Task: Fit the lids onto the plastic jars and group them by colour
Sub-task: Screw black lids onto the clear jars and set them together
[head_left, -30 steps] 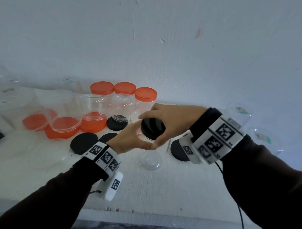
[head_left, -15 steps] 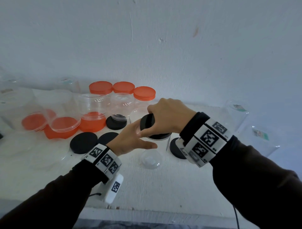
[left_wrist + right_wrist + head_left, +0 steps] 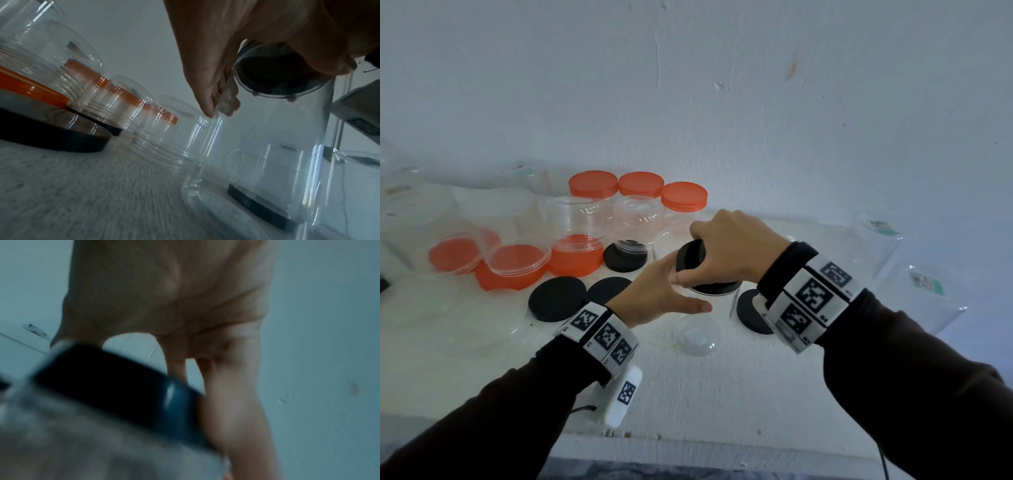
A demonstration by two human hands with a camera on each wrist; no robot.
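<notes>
A clear plastic jar (image 3: pixel 698 329) stands upright at the middle of the white table (image 3: pixel 722 394), with a black lid (image 3: pixel 690 257) on its mouth. My right hand (image 3: pixel 732 246) comes down from above and grips that lid around its rim. My left hand (image 3: pixel 671 291) holds the jar's side, thumb stretched along the front. The left wrist view shows the left hand's fingers (image 3: pixel 216 100) lying on the jar (image 3: pixel 267 162) wall, with the lid (image 3: pixel 277 76) seen through the plastic. The right wrist view is blurred, showing the lid (image 3: pixel 115 382) under my right hand (image 3: pixel 174 296).
Three jars with orange lids (image 3: pixel 640 185) stand at the back by the wall. Upturned jars sit on orange lids (image 3: pixel 575 253) at the left, one on a black lid (image 3: pixel 626 257). Loose black lids (image 3: pixel 558 298) (image 3: pixel 751 311) flank my hands. Clear jars (image 3: pixel 876 240) lie at the right.
The jar, held tilted with its lid facing me a second ago, has been turned upright and lowered. My right hand has moved on top of the lid.
</notes>
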